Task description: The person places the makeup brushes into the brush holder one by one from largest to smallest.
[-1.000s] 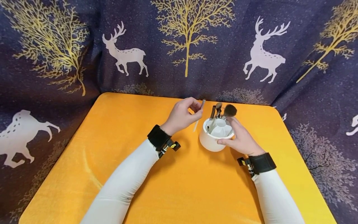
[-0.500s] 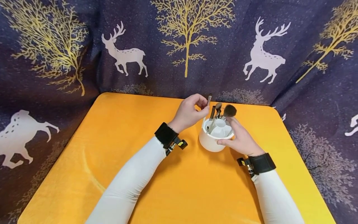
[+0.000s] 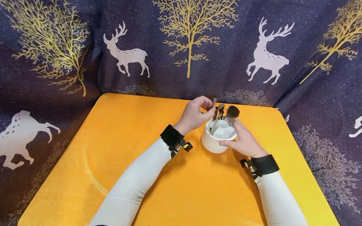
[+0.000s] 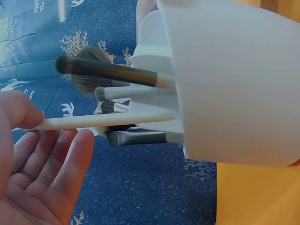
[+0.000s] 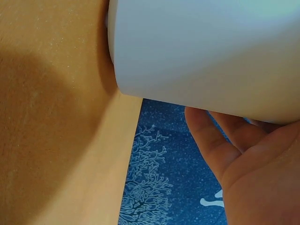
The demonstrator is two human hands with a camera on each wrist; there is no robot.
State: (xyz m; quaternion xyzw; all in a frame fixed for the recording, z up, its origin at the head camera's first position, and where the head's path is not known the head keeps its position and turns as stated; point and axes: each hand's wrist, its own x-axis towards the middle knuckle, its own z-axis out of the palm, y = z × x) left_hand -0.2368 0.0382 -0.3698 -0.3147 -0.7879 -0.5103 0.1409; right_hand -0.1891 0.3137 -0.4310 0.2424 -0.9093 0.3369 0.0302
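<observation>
My left hand point(image 3: 195, 115) pinches a makeup brush point(image 4: 93, 123) near its bristle end, between thumb and fingers. The brush's pale handle reaches down past the rim into a round white brush holder point(image 3: 215, 145); how deep its end sits is hidden. My right hand point(image 3: 245, 140) grips the holder's right side, thumb at the front and fingers behind. Several other makeup brushes stand in the holder, among them a large fluffy brush point(image 3: 233, 111) and a dark-ferruled brush point(image 4: 112, 70). The right wrist view shows the right fingers point(image 5: 206, 136) against the holder's smooth wall.
The holder stands on a table with an orange cloth point(image 3: 158, 194), toward the back right of centre. Behind the table hangs a dark blue curtain point(image 3: 172, 84) with deer and trees. Inside the holder are white dividers point(image 3: 222, 125).
My left hand has moved right with the brush, from beside the holder to over its left rim, then lowered slightly. The right hand and the holder have stayed in place.
</observation>
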